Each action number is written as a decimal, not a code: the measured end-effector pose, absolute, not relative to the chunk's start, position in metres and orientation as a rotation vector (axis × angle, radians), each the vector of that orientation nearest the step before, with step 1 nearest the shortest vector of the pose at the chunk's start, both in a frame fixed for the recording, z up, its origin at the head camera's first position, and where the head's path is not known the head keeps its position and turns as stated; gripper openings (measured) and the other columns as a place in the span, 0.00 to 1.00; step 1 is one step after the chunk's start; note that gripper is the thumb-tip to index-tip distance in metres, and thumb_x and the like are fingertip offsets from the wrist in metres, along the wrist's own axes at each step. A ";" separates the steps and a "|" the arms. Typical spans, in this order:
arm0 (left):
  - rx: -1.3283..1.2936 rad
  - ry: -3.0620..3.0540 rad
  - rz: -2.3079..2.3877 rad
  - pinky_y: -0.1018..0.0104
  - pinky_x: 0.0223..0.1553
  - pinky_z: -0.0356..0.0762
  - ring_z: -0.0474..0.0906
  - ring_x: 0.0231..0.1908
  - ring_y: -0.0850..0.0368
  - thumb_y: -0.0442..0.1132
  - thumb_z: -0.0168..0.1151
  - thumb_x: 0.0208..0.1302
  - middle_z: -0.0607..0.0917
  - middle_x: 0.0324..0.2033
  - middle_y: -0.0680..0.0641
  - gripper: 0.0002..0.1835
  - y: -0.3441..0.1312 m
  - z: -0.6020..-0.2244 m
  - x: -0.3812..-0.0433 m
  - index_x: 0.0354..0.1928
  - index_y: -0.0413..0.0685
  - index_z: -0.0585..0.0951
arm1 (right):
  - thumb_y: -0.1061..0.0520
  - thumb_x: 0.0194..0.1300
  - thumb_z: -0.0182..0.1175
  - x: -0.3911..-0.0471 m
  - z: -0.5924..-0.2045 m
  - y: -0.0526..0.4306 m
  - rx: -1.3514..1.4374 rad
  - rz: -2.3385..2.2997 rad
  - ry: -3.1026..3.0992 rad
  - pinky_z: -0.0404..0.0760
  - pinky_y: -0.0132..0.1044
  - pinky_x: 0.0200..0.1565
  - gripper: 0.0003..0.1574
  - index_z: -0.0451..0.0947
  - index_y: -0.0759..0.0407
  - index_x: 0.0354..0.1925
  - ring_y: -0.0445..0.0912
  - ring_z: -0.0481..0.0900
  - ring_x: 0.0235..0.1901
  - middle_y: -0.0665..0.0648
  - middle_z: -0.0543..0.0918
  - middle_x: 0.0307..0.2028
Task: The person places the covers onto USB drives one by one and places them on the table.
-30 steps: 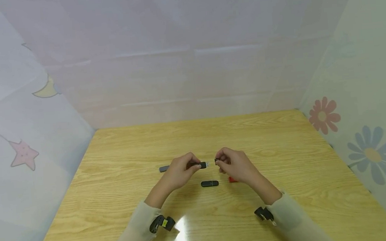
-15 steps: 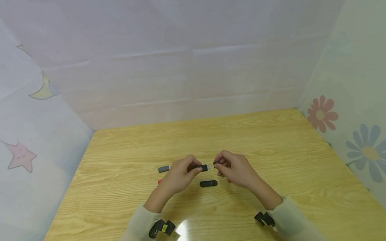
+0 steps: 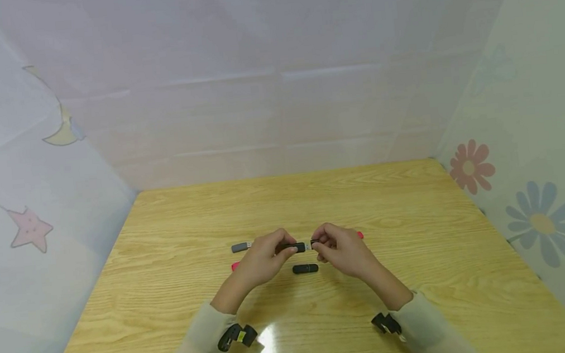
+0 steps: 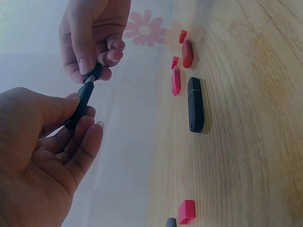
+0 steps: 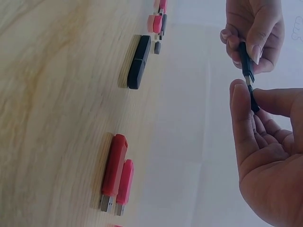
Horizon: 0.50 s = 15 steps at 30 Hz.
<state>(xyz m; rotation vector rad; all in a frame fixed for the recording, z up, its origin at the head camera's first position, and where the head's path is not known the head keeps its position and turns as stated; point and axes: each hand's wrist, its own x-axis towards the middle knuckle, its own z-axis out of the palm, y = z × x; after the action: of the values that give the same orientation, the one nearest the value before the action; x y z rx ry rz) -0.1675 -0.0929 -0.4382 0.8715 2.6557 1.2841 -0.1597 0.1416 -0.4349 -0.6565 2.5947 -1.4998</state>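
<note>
While the left hand (image 3: 261, 258) pinches a slim black plastic USB stick (image 3: 299, 247), the right hand (image 3: 346, 250) at three o'clock pinches a small black plastic cap (image 5: 254, 101). The stick's long axis runs nine to three o'clock in the head view, its silver metal plug (image 3: 307, 246) facing the cap, nearer the right hand; whether the tip sits inside is unclear. At six o'clock lies a rounded black plastic stick (image 3: 305, 268).
</note>
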 end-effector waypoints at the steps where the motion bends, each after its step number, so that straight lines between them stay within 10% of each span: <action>1: 0.874 2.657 1.285 0.66 0.36 0.78 0.77 0.34 0.64 0.40 0.61 0.74 0.86 0.39 0.52 0.05 -0.093 -0.438 -0.167 0.47 0.50 0.80 | 0.61 0.72 0.62 -0.160 -0.435 0.141 -0.658 -1.500 2.597 0.85 0.36 0.32 0.05 0.79 0.60 0.45 0.57 0.86 0.31 0.53 0.84 0.33; 15: 0.865 2.651 1.289 0.66 0.35 0.78 0.76 0.33 0.64 0.40 0.61 0.74 0.85 0.38 0.56 0.05 -0.094 -0.438 -0.165 0.47 0.51 0.80 | 0.59 0.72 0.62 -0.159 -0.438 0.140 -0.637 -1.540 2.531 0.86 0.50 0.36 0.06 0.78 0.60 0.46 0.59 0.86 0.32 0.56 0.84 0.33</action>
<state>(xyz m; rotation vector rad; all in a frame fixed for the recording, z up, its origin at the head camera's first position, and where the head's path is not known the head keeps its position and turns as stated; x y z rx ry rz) -0.1646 -0.0937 -0.4380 0.8655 2.6511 1.2895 -0.1591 0.1399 -0.4382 -0.6365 2.5307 -1.5398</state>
